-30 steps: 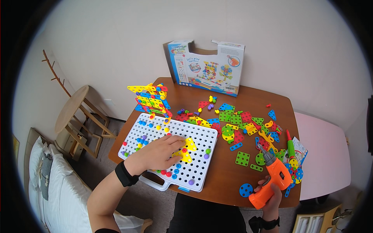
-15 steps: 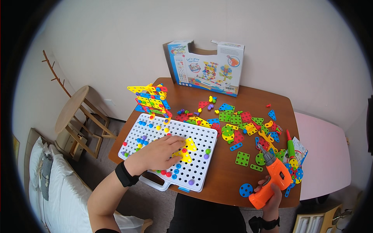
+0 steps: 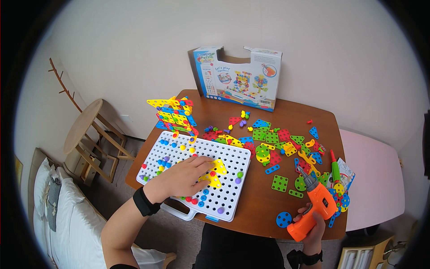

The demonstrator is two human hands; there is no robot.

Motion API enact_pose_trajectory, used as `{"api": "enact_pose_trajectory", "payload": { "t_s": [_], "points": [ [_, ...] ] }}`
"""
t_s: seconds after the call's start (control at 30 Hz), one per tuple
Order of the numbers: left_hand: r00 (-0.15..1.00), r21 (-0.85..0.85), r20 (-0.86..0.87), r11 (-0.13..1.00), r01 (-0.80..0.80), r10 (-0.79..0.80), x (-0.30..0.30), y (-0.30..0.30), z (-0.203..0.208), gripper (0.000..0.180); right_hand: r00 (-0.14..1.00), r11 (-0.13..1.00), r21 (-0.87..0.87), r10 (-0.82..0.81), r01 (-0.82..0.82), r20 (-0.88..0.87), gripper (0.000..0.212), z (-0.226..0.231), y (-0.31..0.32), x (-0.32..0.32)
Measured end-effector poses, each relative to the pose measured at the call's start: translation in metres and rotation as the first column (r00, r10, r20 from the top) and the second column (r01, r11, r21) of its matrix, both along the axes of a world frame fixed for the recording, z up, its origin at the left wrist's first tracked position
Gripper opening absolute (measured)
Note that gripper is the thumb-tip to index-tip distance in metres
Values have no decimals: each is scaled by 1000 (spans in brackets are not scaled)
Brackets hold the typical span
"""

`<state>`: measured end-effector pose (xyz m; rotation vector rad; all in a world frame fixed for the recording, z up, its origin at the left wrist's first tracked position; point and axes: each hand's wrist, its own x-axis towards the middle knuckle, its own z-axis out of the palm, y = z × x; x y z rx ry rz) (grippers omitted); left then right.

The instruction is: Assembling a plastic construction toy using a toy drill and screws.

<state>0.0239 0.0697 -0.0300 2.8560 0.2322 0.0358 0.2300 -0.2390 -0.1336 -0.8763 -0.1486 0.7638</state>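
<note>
My left hand (image 3: 181,175) reaches over the white pegboard (image 3: 228,157), with its fingers bent and the thumb apart from them. It grips a yellow triangular plate (image 3: 217,180) lying on the board; a red bolt (image 3: 212,174) sits in the plate. The fingertips are partly hidden. Off the table's front right, my right hand (image 3: 315,228) is wrapped round the handle of an orange toy drill (image 3: 321,201). The drill's grey bit points up and left, above loose green plates. Blue bolts (image 3: 204,192) and red bolts (image 3: 192,200) stand in the board near my left hand.
Loose coloured plates (image 3: 268,136) and bolts cover the brown table's (image 3: 304,114) right half. An assembled plate structure (image 3: 174,116) stands behind the board's left corner. The cardboard box (image 3: 242,83) is at the back. A green-handled screwdriver (image 3: 335,170) lies right; a blue disc (image 3: 283,219) lies near the front edge.
</note>
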Motion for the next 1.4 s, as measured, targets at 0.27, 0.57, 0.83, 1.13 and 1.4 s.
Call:
{"api": "enact_pose_trajectory", "payload": {
  "t_s": [0.27,0.57,0.83,1.13,1.4],
  "points": [
    [998,-46,43,998,-38,40,1,-4,17,40,1000,999,-34,10,-10,12,38,-1,-1,1],
    [973,85,219,992,-93,73,68,-6,89,20,993,998,50,33,-28,-115,37,2,-3,4],
    [979,218,99,955,-198,180,173,31,66,14,986,990,119,85,-68,-142,35,0,-4,6],
    [746,410,-340,804,-430,573,215,66,13,17,955,976,124,204,-180,-215,36,-4,-12,10],
    [670,283,-467,816,-505,577,225,80,-16,16,940,955,134,287,-265,-186,38,-42,-18,4]
  ]
}}
